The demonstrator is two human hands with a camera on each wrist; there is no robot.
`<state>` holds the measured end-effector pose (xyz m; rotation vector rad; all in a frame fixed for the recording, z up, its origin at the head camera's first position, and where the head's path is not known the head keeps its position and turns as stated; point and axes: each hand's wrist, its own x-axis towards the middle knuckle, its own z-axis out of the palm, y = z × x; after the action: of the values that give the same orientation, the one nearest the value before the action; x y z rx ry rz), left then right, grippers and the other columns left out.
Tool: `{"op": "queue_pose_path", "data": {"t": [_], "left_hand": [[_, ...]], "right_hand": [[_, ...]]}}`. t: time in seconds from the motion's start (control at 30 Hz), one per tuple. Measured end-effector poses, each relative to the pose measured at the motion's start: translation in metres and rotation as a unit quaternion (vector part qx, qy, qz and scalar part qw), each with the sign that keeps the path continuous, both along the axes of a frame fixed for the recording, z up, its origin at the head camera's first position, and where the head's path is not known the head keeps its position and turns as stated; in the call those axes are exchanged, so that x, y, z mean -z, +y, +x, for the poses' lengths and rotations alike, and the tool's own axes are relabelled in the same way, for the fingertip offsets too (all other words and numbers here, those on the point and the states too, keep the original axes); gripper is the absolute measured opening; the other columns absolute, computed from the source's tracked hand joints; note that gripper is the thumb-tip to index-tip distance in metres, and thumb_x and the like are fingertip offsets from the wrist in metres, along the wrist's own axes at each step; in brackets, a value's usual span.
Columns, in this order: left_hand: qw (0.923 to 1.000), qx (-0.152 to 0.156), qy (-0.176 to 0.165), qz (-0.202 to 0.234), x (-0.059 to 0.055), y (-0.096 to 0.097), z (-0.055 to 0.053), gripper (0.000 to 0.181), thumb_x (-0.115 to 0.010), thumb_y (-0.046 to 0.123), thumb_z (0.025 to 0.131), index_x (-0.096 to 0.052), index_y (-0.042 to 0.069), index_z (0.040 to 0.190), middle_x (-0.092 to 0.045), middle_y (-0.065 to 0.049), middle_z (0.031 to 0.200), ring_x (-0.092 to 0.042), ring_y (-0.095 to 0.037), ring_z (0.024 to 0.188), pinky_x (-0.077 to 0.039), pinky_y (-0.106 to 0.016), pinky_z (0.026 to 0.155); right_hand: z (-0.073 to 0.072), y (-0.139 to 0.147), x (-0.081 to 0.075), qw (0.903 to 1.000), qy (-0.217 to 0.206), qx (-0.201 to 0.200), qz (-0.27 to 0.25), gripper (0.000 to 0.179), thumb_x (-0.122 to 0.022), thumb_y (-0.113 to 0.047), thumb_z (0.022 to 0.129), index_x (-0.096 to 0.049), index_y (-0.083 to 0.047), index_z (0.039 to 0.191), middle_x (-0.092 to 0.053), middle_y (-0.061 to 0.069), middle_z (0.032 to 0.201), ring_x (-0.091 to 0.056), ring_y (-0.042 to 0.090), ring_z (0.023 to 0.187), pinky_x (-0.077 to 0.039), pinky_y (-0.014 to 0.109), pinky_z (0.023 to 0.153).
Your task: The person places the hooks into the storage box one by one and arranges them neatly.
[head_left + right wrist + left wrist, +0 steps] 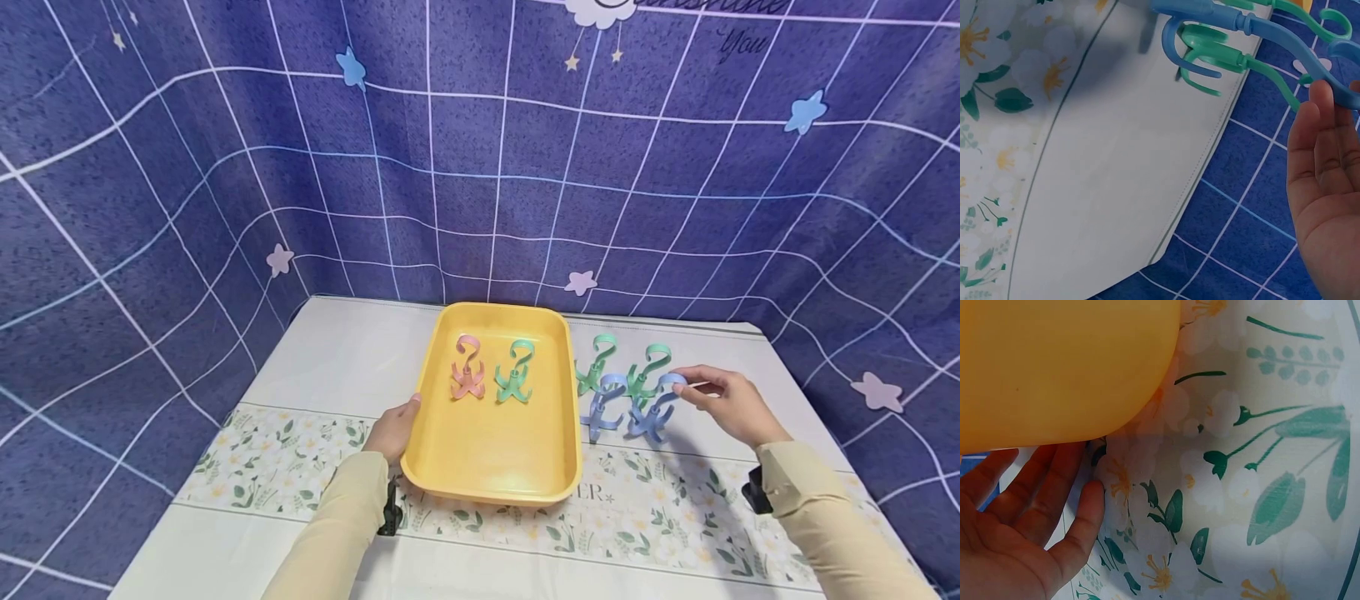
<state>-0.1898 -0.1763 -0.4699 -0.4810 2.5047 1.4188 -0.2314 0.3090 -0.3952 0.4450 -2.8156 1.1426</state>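
A yellow tray [495, 454] holds a pink hook [468, 379] and a green hook [513, 383], each with several prongs. My left hand [392, 429] touches the tray's left side; in the left wrist view its fingers [1075, 540] lie extended by the tray wall. My right hand [731, 402] pinches the curved top of a blue hook [649, 421] to the right of the tray. Close to it are another blue hook [602, 410] and two green hooks, one at the back [597, 367] and one further right [643, 379].
The white table [337, 350] has a floral band [300, 450] across it. Purple-blue grid-patterned cloth [480, 167] hangs behind and at both sides. The loose hooks stand close together along the tray's right wall.
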Motion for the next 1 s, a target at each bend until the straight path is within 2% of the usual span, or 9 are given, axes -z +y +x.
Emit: {"op": "queue_pose_path", "data": {"t": [0.23, 0.4, 0.6, 0.7, 0.87, 1.0], "left_hand": [[1.0000, -0.001, 0.001, -0.006, 0.000, 0.000, 0.000, 0.071, -0.027, 0.055, 0.109, -0.053, -0.001, 0.145, -0.071, -0.011, 0.100, -0.065, -0.021, 0.084, -0.052, -0.041, 0.083], [1.0000, 0.000, 0.001, -0.007, -0.001, 0.001, 0.000, 0.070, -0.027, 0.054, 0.109, -0.054, -0.001, 0.144, -0.071, -0.010, 0.099, -0.065, -0.021, 0.083, -0.051, -0.042, 0.083], [0.9999, 0.006, 0.008, -0.007, -0.003, 0.000, 0.001, 0.070, -0.027, 0.053, 0.110, -0.053, -0.002, 0.144, -0.071, -0.011, 0.097, -0.065, -0.021, 0.081, -0.052, -0.042, 0.082], [0.9999, 0.008, 0.010, -0.009, -0.003, 0.000, 0.002, 0.069, -0.027, 0.052, 0.110, -0.053, -0.002, 0.144, -0.070, -0.011, 0.098, -0.065, -0.021, 0.082, -0.051, -0.043, 0.084], [0.9999, 0.007, 0.008, -0.012, -0.003, 0.000, 0.002, 0.068, -0.028, 0.050, 0.110, -0.053, -0.002, 0.145, -0.071, -0.012, 0.100, -0.065, -0.022, 0.083, -0.051, -0.044, 0.085], [0.9998, 0.008, 0.010, -0.013, -0.003, 0.000, 0.002, 0.067, -0.028, 0.050, 0.110, -0.054, -0.003, 0.143, -0.071, -0.013, 0.102, -0.065, -0.023, 0.085, -0.050, -0.046, 0.088]], "right_hand": [[-0.002, 0.002, -0.009, 0.9997, 0.025, -0.005, -0.003, 0.027, -0.071, -0.018, 0.098, -0.072, -0.001, 0.120, -0.073, 0.014, 0.106, -0.065, -0.001, 0.082, -0.054, 0.023, 0.068], [-0.002, 0.002, -0.018, 0.9997, 0.021, -0.005, -0.010, 0.028, -0.070, -0.017, 0.099, -0.071, 0.002, 0.120, -0.074, 0.014, 0.105, -0.066, 0.001, 0.082, -0.053, 0.022, 0.068], [-0.006, 0.003, -0.028, 0.9989, 0.032, -0.012, -0.031, 0.027, -0.070, -0.010, 0.098, -0.070, 0.007, 0.119, -0.074, -0.001, 0.101, -0.064, -0.003, 0.081, -0.052, 0.019, 0.067], [-0.008, 0.003, -0.033, 0.9986, 0.040, -0.011, -0.032, 0.027, -0.070, -0.009, 0.097, -0.070, 0.007, 0.119, -0.074, -0.003, 0.100, -0.064, -0.003, 0.080, -0.052, 0.018, 0.067], [-0.011, 0.001, -0.045, 0.9988, 0.047, -0.001, -0.012, 0.029, -0.070, -0.017, 0.099, -0.071, 0.004, 0.119, -0.074, 0.001, 0.098, -0.063, -0.002, 0.078, -0.051, 0.019, 0.066], [-0.013, -0.002, -0.056, 0.9985, 0.054, -0.001, -0.008, 0.030, -0.070, -0.018, 0.099, -0.071, 0.002, 0.121, -0.073, 0.012, 0.098, -0.063, 0.000, 0.076, -0.050, 0.020, 0.066]]}}
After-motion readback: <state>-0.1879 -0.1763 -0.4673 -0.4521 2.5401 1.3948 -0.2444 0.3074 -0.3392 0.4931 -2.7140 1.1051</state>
